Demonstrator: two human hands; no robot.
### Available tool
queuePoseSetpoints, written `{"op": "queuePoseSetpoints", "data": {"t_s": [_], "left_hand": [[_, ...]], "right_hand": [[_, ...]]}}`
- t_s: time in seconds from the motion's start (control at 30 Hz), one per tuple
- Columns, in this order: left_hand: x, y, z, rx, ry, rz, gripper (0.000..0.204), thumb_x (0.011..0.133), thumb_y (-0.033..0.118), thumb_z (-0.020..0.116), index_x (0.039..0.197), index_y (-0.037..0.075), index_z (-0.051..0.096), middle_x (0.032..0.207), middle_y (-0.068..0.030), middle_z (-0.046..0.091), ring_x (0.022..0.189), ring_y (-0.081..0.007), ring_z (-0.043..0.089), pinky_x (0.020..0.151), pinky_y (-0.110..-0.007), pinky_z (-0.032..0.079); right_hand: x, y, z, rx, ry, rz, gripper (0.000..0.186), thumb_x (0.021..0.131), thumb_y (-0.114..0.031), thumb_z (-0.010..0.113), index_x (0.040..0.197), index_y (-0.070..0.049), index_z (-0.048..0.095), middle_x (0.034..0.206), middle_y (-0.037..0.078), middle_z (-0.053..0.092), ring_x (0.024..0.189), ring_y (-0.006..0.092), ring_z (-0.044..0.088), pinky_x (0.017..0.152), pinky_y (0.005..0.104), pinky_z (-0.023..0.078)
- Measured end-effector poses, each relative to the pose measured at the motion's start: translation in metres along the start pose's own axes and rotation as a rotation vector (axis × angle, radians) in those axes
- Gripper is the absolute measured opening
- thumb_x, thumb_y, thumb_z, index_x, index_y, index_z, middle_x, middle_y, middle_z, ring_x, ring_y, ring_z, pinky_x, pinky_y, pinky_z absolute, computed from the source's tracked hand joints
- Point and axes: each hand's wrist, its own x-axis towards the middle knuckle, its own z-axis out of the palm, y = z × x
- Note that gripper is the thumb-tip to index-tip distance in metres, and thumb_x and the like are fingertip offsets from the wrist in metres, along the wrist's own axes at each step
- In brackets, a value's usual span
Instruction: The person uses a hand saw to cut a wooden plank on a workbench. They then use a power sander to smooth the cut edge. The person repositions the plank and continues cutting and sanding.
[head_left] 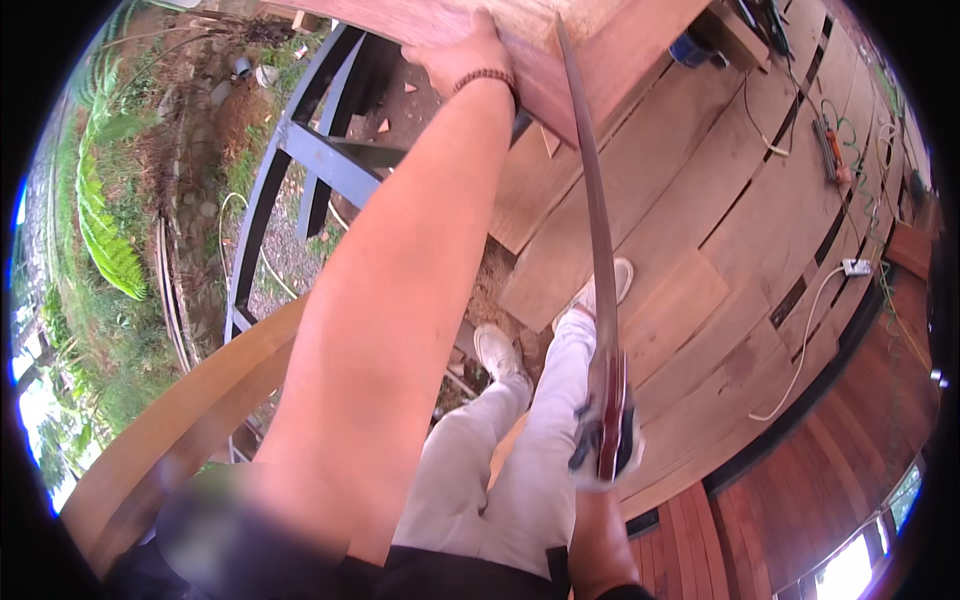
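My left arm reaches far forward, and my left hand grips the edge of a reddish wooden board, its fingers partly hidden against the wood. On that wrist is a beaded bracelet. In a fist low on the right, my right hand, which looks gloved, holds a handsaw by its dark red handle. The saw is seen nearly edge-on; its long narrow blade points away from me, with the tip over the board. Whether the teeth touch the wood I cannot tell.
Wide planks with gaps form the deck under my feet. A dark metal frame stands open over soil at the left, near a curved wooden piece. Power cords, an orange tool and a blue can lie right.
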Motion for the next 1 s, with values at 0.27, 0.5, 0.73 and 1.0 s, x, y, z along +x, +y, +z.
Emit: {"op": "queuePoseSetpoints", "data": {"t_s": [0.27,0.5,0.73,1.0], "left_hand": [[0.009,0.009,0.006,-0.102,-0.045,-0.046,0.105,0.075,0.045,0.087,0.151,-0.003,0.032,0.14,-0.0341,0.054,0.129,-0.0455,0.057,0.11,-0.046,0.046],[0.002,0.005,0.001,-0.097,-0.075,-0.079,0.104,0.077,0.045,0.085,0.151,-0.005,0.032,0.14,-0.0346,0.054,0.129,-0.0449,0.056,0.11,-0.045,0.045],[0.003,0.013,0.002,-0.094,-0.045,-0.042,0.106,0.076,0.046,0.086,0.152,-0.001,0.031,0.142,-0.0341,0.053,0.13,-0.0465,0.056,0.112,-0.046,0.045],[0.003,0.016,-0.001,-0.085,-0.066,-0.074,0.108,0.077,0.047,0.085,0.155,0.0,0.027,0.142,-0.0341,0.052,0.132,-0.0469,0.054,0.112,-0.047,0.044]], "right_hand": [[-0.012,0.008,-0.018,0.54,-0.086,0.232,0.049,0.095,-0.016,0.068,0.137,0.004,0.055,0.108,0.014,0.071,0.084,0.0222,0.07,0.069,0.0337,0.056],[-0.015,0.012,-0.029,0.176,-0.038,0.011,0.046,0.099,-0.021,0.064,0.136,0.003,0.055,0.111,0.015,0.07,0.087,0.0233,0.071,0.07,0.0355,0.058],[-0.014,0.012,-0.033,0.398,0.024,0.18,0.059,0.101,-0.03,0.061,0.144,0.008,0.048,0.108,0.02,0.071,0.079,0.0252,0.07,0.07,0.0361,0.059],[-0.008,0.013,-0.033,0.726,-0.09,0.363,0.054,0.103,-0.027,0.056,0.148,0.002,0.046,0.111,0.016,0.071,0.081,0.0255,0.071,0.071,0.0364,0.06]]}}
